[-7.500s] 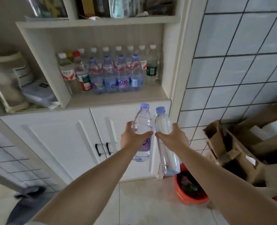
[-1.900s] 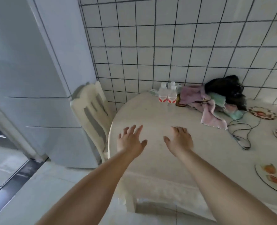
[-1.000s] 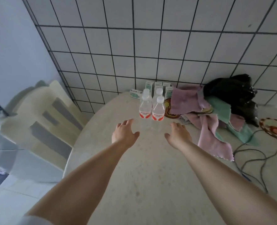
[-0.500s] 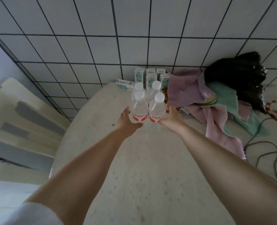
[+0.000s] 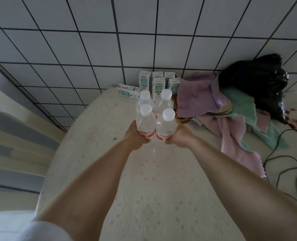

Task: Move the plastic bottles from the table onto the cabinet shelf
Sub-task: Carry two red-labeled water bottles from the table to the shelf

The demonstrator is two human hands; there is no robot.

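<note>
At the table's (image 5: 161, 180) far side, the left hand (image 5: 133, 136) grips one front bottle (image 5: 145, 124), the right hand (image 5: 179, 136) the other (image 5: 166, 126). Lift both straight up, sparing the two bottles (image 5: 163, 101) behind.

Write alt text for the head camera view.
The left hand and right hand each grip a front bottle of four white-capped bottles on a pale table; milk cartons and cloths lie behind.
</note>
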